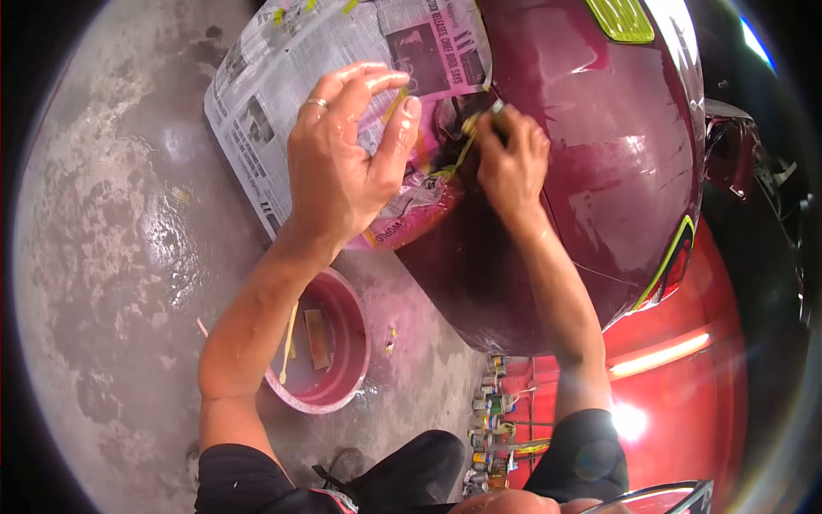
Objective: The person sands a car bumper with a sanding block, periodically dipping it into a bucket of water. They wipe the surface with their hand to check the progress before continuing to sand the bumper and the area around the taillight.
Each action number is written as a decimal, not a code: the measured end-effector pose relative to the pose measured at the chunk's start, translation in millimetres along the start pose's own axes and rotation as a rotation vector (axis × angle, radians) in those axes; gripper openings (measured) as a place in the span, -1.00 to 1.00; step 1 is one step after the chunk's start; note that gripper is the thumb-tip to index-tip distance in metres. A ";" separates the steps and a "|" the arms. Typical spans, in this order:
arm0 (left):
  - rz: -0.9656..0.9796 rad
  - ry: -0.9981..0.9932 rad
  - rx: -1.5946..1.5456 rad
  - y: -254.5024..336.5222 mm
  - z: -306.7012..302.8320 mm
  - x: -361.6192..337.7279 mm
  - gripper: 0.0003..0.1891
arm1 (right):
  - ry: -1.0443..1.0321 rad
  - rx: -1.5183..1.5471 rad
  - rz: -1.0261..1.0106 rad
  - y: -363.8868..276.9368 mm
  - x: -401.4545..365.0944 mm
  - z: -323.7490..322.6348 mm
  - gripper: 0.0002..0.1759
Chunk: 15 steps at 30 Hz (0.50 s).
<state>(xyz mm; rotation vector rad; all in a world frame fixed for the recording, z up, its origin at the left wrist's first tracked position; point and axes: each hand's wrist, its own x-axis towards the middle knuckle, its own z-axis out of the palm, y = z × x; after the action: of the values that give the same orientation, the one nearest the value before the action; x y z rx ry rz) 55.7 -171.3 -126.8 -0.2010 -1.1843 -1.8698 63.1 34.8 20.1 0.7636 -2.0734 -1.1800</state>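
My left hand [351, 150], with a ring on one finger, is raised in front of the newspaper [300, 94] taped over part of a dark red car. Its fingers are curved, with a gap between thumb and forefinger and nothing in them. My right hand [512, 158] is closed at the car body [612, 154], beside the edge of the masking. A small item pokes out at its fingertips, too unclear to name. Yellow-green tape [465, 154] hangs loose just left of that hand. Pink overspray colours the paper's lower edge.
A pink basin [364, 343] with liquid, a block and a stick stands on the wet concrete floor [128, 257]. Cans [488, 420] line the floor near a red surface [685, 385]. A dark vehicle [762, 223] is at the right.
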 end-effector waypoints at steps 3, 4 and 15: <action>-0.014 0.061 -0.090 3.2 -0.9 6.4 -0.79 | 0.074 0.002 0.020 -6.9 -14.9 4.2 -0.56; -0.022 0.055 -0.113 3.1 -1.7 5.5 -0.79 | 0.040 0.054 0.004 -13.6 -41.7 7.6 -0.61; -0.048 -0.012 -0.106 4.5 -1.7 1.8 -0.79 | -0.049 -0.034 0.037 -13.3 -129.4 -18.9 -0.46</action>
<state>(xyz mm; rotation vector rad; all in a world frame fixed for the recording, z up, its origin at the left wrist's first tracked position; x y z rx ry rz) 58.6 -174.4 -123.8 -0.2444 -1.1074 -1.9774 161.9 114.4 -14.1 0.6841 -2.0930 -1.2216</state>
